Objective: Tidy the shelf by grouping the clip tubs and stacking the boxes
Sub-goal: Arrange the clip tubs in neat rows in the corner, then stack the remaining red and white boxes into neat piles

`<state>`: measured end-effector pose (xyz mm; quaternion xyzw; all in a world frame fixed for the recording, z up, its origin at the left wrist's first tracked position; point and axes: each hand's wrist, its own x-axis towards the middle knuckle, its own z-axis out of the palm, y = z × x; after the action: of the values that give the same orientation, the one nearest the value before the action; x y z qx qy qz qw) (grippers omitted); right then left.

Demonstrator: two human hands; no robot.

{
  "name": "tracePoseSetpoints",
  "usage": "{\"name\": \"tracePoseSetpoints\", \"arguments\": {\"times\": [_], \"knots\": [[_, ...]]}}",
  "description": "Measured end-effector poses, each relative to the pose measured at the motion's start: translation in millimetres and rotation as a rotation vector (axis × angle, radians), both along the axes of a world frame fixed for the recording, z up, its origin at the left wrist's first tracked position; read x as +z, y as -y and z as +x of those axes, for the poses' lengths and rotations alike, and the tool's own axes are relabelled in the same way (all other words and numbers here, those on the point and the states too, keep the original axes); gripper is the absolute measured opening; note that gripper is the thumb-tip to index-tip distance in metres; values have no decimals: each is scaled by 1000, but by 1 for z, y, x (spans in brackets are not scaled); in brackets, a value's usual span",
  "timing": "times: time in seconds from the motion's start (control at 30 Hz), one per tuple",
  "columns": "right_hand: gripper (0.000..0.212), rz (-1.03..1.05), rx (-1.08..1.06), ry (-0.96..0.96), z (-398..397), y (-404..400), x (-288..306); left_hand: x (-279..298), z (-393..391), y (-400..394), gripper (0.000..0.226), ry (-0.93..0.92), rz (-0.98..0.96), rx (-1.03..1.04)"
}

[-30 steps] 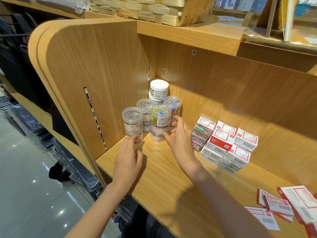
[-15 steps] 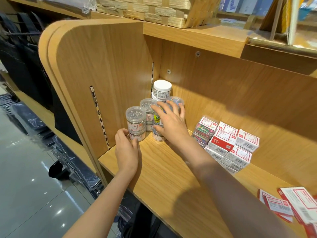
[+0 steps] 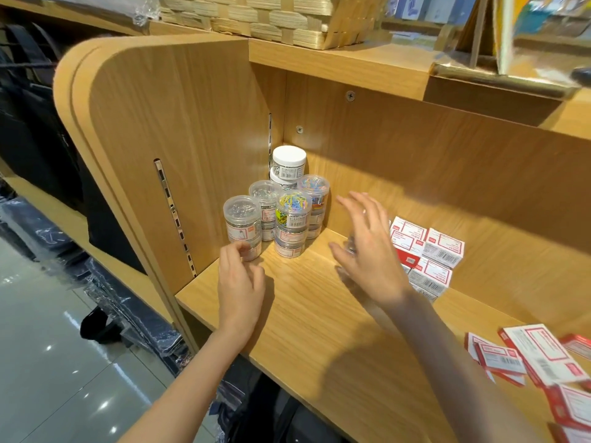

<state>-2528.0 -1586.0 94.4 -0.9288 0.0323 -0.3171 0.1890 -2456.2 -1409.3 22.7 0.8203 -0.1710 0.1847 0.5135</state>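
The clip tubs (image 3: pixel 281 212) are grouped in stacks in the back left corner of the wooden shelf (image 3: pixel 319 330). The left hand (image 3: pixel 240 282) is held just before the front stack, its fingers loosely curled and nothing gripped. The right hand (image 3: pixel 367 251) is spread open between the tubs and the stacked red-and-white boxes (image 3: pixel 428 257), which are partly hidden behind it.

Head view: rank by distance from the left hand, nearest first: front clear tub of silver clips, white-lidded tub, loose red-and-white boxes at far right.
1. Front clear tub of silver clips: at the left hand fingertips.
2. White-lidded tub: back corner, top of the stack.
3. Loose red-and-white boxes: far right, shelf front.
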Motion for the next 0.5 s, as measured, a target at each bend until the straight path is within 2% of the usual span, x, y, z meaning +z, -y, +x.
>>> {"name": "tracePoseSetpoints", "arguments": {"times": [0.07, 0.13, 0.3, 0.4, 0.5], "knots": [[55, 33, -79, 90, -27, 17, 6, 1, -6, 12, 33, 40, 22, -75], [52, 47, -178, 78, -50, 36, 10, 4, -10, 28, 37, 46, 32, -157], [79, 141, -383, -324, -84, 70, 4, 4, -18, 67, 62, -57, 100, -466], [88, 206, -409, -287, -97, 78, 0, 1, -21, 86, 78, -173, 139, -552], [97, 432, -421, -253, -103, 80, -11, -2, -20, 99, 83, -255, 157, -565]]}}
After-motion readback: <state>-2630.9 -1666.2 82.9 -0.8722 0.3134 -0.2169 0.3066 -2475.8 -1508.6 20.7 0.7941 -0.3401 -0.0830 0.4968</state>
